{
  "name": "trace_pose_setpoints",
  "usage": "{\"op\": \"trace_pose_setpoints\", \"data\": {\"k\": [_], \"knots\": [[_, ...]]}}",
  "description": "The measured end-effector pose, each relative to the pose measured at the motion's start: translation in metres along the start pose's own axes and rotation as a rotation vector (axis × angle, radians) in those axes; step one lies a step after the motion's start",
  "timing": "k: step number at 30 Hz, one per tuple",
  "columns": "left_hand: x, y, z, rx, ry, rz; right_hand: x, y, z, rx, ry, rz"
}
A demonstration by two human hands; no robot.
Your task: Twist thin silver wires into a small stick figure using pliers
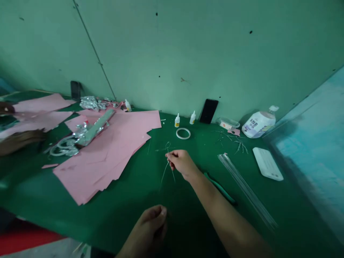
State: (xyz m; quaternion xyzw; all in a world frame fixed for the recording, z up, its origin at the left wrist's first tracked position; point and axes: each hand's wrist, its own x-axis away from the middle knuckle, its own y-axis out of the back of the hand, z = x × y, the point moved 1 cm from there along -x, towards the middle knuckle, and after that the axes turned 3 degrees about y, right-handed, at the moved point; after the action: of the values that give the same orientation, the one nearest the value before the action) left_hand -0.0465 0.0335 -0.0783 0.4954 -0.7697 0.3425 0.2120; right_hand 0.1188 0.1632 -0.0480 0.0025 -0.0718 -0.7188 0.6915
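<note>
My right hand (181, 164) is closed, pinching a bent wire figure (162, 175) over the green table. The thin wire has a loop at the top, arms out to the sides and two legs pointing down. Nearer the front edge, my left hand (150, 229) is closed, thumb pressed to the fingers; whether anything lies in it is hidden. A tool with green handles (221, 189), its other end hidden, lies beside my right forearm. Right of that rests a bundle of straight wires (247, 190). Twisted wire pieces (241, 146) lie farther back.
Pink sheets (107, 154) cover the left, under a silvery-wrapped strip (95, 129). Two small glue bottles (177, 120), a tape roll (183, 133), a phone (209, 111) and a large bottle (259, 122) line the wall. A white slab (268, 163) lies right. Another person's hands (23, 139) are far left.
</note>
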Motion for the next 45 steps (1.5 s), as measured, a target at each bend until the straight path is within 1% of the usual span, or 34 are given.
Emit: {"op": "trace_pose_setpoints", "data": {"k": [1, 3, 4, 5, 6, 8, 11, 12, 13, 16, 18, 20, 22, 24, 26, 27, 30, 34, 36, 41, 45], "knots": [[0.008, 0.006, 0.004, -0.098, -0.002, -0.031, 0.004, -0.001, -0.010, 0.042, -0.030, 0.025], [0.023, 0.015, 0.005, -0.317, -0.013, 0.004, 0.009, 0.002, -0.026, 0.134, -0.064, 0.066], [0.030, 0.018, 0.002, -0.419, -0.044, 0.033, 0.010, 0.005, -0.031, 0.172, -0.069, 0.080], [0.036, 0.020, -0.002, -0.518, -0.103, 0.022, 0.010, 0.007, -0.035, 0.204, -0.069, 0.088], [0.040, 0.022, -0.007, -0.615, -0.181, -0.023, 0.010, 0.009, -0.037, 0.233, -0.061, 0.095], [0.044, 0.022, -0.015, -0.741, -0.326, -0.173, 0.011, 0.010, -0.037, 0.300, -0.026, 0.110], [0.039, 0.020, -0.021, -0.868, -0.514, -0.393, 0.021, 0.009, -0.035, 0.453, 0.065, 0.128], [0.035, 0.019, -0.022, -0.923, -0.574, -0.439, 0.027, 0.009, -0.034, 0.518, 0.098, 0.124], [0.031, 0.018, -0.024, -0.986, -0.635, -0.459, 0.034, 0.010, -0.034, 0.587, 0.130, 0.113], [0.011, 0.016, -0.034, -1.185, -0.797, -0.417, 0.056, 0.015, -0.037, 0.789, 0.200, 0.047], [-0.008, 0.016, -0.049, -1.279, -0.871, -0.406, 0.067, 0.016, -0.042, 0.889, 0.227, 0.027], [-0.031, 0.017, -0.069, -1.372, -0.946, -0.397, 0.073, 0.015, -0.046, 0.967, 0.246, 0.017], [-0.057, 0.018, -0.091, -1.493, -1.012, -0.294, 0.076, 0.013, -0.050, 1.030, 0.265, 0.002], [-0.081, 0.020, -0.110, -1.594, -1.039, -0.158, 0.077, 0.010, -0.053, 1.077, 0.288, -0.011], [-0.099, 0.024, -0.122, -1.648, -1.053, -0.071, 0.077, 0.009, -0.055, 1.109, 0.308, -0.022], [-0.105, 0.026, -0.125, -1.664, -1.061, -0.046, 0.077, 0.010, -0.055, 1.119, 0.312, -0.031], [-0.114, 0.032, -0.125, -1.667, -1.084, -0.037, 0.078, 0.012, -0.057, 1.138, 0.293, -0.067], [-0.115, 0.038, -0.120, -1.654, -1.103, -0.097, 0.079, 0.014, -0.060, 1.138, 0.262, -0.091], [-0.115, 0.040, -0.121, -1.664, -1.108, -0.093, 0.080, 0.014, -0.061, 1.137, 0.284, -0.118], [-0.115, 0.040, -0.129, -1.678, -1.134, 0.032, 0.085, 0.015, -0.060, 1.216, 0.397, -0.253], [-0.110, 0.039, -0.129, -1.713, -1.129, 0.107, 0.087, 0.021, -0.055, 1.259, 0.510, -0.350]]}}
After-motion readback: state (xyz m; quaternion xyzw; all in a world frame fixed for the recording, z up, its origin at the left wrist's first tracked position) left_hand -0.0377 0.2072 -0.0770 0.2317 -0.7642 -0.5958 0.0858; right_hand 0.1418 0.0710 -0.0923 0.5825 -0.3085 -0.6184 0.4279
